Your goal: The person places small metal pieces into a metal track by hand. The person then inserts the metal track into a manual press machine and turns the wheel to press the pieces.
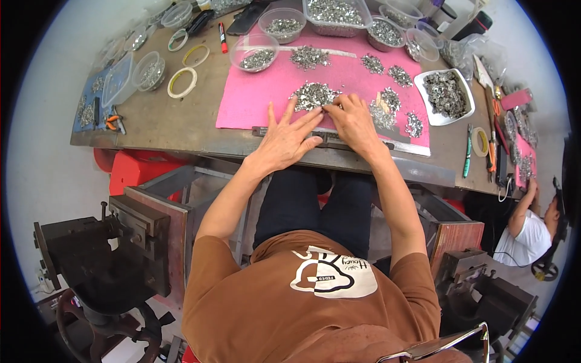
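My left hand (285, 138) lies with its fingers spread at the front of a pink mat (233, 100). Its index fingertip reaches to a pile of small shiny metal pieces (315, 95). Beside it my right hand (354, 126) is closed in a pinch at the near edge of that pile, close to the left fingertips. What the pinch holds is too small to make out. Beneath both hands a dark narrow metal bar (331, 140) runs along the table's front edge, partly hidden by them. Smaller heaps of metal pieces (400, 75) lie to the right on the mat.
Clear bowls (282, 26) and a tub (339, 29) of metal pieces stand at the back. A white dish (422, 103) of pieces sits at right. Tape rings (182, 83) and orange-handled pliers (115, 122) lie at left. Another person (525, 239) works at far right.
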### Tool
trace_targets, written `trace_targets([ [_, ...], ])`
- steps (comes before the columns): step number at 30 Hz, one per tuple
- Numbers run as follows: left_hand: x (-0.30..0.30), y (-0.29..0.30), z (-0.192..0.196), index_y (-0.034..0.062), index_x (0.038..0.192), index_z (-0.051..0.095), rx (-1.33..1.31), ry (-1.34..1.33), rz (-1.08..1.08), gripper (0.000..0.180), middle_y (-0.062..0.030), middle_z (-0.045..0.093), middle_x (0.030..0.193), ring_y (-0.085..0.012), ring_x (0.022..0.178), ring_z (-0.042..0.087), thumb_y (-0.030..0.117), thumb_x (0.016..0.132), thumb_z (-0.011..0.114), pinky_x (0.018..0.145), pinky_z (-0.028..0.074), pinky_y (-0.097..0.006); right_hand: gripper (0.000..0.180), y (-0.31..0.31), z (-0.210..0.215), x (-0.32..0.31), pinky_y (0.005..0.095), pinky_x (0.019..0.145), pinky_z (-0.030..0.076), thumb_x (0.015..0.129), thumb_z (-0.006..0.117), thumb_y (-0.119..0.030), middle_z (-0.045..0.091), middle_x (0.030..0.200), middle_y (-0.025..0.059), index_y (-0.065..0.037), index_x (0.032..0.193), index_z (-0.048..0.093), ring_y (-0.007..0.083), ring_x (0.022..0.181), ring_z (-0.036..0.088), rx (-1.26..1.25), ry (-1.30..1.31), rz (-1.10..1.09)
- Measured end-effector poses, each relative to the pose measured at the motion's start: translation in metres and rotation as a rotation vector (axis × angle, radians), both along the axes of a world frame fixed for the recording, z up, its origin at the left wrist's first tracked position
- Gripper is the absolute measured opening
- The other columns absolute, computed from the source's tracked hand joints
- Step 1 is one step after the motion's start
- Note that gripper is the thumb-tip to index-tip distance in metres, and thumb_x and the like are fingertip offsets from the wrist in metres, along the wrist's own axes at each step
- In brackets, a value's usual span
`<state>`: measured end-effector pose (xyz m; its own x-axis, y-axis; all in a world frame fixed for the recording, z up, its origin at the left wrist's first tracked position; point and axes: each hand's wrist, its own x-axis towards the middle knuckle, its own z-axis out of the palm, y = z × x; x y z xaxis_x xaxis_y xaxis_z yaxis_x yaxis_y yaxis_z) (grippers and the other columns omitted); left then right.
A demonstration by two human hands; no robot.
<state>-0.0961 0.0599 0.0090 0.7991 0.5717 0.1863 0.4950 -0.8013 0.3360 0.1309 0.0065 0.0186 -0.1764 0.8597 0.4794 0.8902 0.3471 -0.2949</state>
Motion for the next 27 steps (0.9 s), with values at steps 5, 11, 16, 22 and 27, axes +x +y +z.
trace_targets([
  [5, -0.014, 0.015, 0.005, 0.0185, 0.155, 0.044, 0.012, 0.088, 0.042, 0.061, 0.0024, 0.039, 0.162, -0.0401, 0.156, 0.013, 0.054, 0.105, 0.039, 0.115, -0.002, -0.076, 0.021, -0.008, -0.004, 0.016, 0.0403, 0.082, 0.046, 0.087, 0.07, -0.007, 0.063, 0.099, 0.0071, -0.006, 0.108, 0.075, 0.0269, 0.094, 0.057, -0.018, -0.09, 0.01],
  [11, 0.009, 0.015, -0.005, 0.0147, 0.154, 0.046, 0.014, -0.012, 0.034, 0.063, 0.0, 0.037, 0.163, -0.0445, 0.154, 0.014, 0.054, 0.105, 0.039, 0.114, 0.001, -0.078, 0.016, 0.001, -0.002, 0.001, 0.0402, 0.079, 0.043, 0.087, 0.072, -0.009, 0.061, 0.095, 0.0074, -0.007, 0.102, 0.075, 0.0271, 0.092, 0.057, -0.009, -0.002, -0.012],
  [16, -0.001, 0.008, 0.008, 0.0183, 0.151, 0.05, -0.079, 0.061, -0.061, 0.057, 0.0005, 0.041, 0.161, -0.0398, 0.156, 0.011, 0.051, 0.107, 0.036, 0.117, -0.001, -0.074, 0.011, -0.008, 0.0, 0.009, 0.04, 0.079, 0.042, 0.087, 0.072, -0.008, 0.06, 0.094, 0.0081, -0.008, 0.098, 0.073, 0.0276, 0.092, 0.058, -0.044, 0.028, -0.002],
  [22, -0.012, 0.017, -0.001, 0.016, 0.118, 0.075, 0.035, -0.378, 0.102, 0.027, -0.0033, 0.071, 0.122, -0.0336, 0.128, 0.054, 0.029, 0.095, 0.068, 0.112, 0.023, -0.065, 0.009, -0.002, 0.001, 0.003, 0.0405, 0.079, 0.043, 0.087, 0.072, -0.008, 0.06, 0.091, 0.009, -0.006, 0.096, 0.072, 0.0284, 0.09, 0.058, -0.026, 0.094, 0.006],
  [27, -0.005, 0.019, 0.006, 0.0142, 0.092, 0.074, 0.062, -0.363, 0.141, 0.009, -0.0003, 0.064, 0.086, -0.0225, 0.09, 0.055, 0.021, 0.086, 0.074, 0.094, 0.032, -0.046, 0.009, 0.002, 0.0, -0.005, 0.0409, 0.079, 0.043, 0.087, 0.073, -0.01, 0.06, 0.089, 0.0084, -0.007, 0.094, 0.072, 0.0283, 0.09, 0.058, -0.056, 0.098, -0.044],
])
